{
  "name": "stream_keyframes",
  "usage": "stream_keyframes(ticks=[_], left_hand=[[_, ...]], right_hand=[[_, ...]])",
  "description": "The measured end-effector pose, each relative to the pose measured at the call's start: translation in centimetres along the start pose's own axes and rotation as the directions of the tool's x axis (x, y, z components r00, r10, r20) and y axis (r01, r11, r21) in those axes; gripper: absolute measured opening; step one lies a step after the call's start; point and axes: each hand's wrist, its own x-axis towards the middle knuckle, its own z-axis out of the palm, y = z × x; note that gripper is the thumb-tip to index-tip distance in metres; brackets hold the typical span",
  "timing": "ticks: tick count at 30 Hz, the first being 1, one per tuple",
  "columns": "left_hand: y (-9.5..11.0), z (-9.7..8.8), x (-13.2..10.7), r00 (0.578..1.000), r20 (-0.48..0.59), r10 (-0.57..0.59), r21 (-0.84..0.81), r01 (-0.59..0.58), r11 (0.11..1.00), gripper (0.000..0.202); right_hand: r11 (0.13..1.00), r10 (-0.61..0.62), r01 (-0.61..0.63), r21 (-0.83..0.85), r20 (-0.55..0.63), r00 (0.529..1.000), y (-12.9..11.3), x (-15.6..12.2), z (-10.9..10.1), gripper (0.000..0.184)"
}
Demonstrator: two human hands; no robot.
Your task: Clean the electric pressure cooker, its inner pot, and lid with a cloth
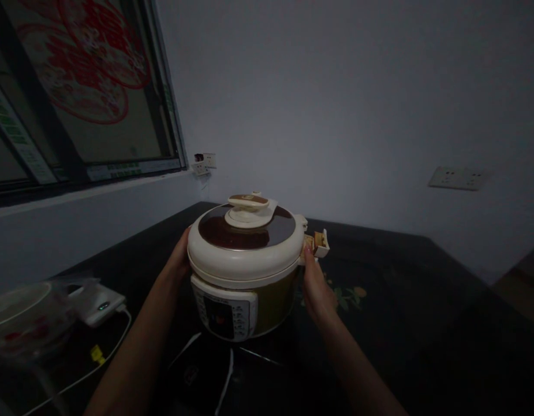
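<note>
A cream and brown electric pressure cooker (pixel 245 260) stands in front of me, its lid on. The knob handle (pixel 248 211) is on top, and a control panel (pixel 226 315) faces me, turned a little to the left. My left hand (pixel 179 254) grips the cooker's left side; most of its fingers are hidden behind the body. On the opposite side my right hand (pixel 317 286) holds the cooker by its side handle, thumb on top and remaining fingers out of sight below. A broken-looking cream piece (pixel 322 244) juts out beside that thumb. Whether the base touches the tabletop I cannot tell.
The dark tabletop (pixel 392 289) has a flower print. At left are a plastic-wrapped bowl (pixel 24 318), a white device (pixel 97 303), its cable (pixel 119 338) and a yellow tag (pixel 97 354). Wall sockets (pixel 457 178) and a window (pixel 85 86) lie beyond.
</note>
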Motion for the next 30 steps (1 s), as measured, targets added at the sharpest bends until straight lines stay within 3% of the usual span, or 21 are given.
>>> stream_keyframes(ticks=[9,21,25,30], left_hand=[[0.1,0.6,-0.7,0.999,0.029,-0.032,-0.058,0.034,0.998,0.039],[1.2,2.3,-2.5,0.995,-0.033,-0.091,-0.070,0.088,0.994,0.034],[1.5,3.2,-3.3,0.996,0.002,-0.087,-0.038,0.087,0.996,0.034],[1.4,4.2,-4.9,0.993,0.057,-0.103,0.026,0.102,0.994,0.035]], right_hand=[[0.998,0.054,-0.055,-0.007,-0.079,0.995,-0.1,0.0,-0.2,0.045],[0.987,-0.005,0.010,0.163,-0.036,0.999,0.2,0.9,-0.7,0.046],[0.973,-0.056,0.074,0.217,-0.085,0.995,-1.0,0.9,-1.2,0.044],[0.970,-0.103,0.137,0.201,-0.175,0.979,-4.2,-0.1,-2.2,0.039]])
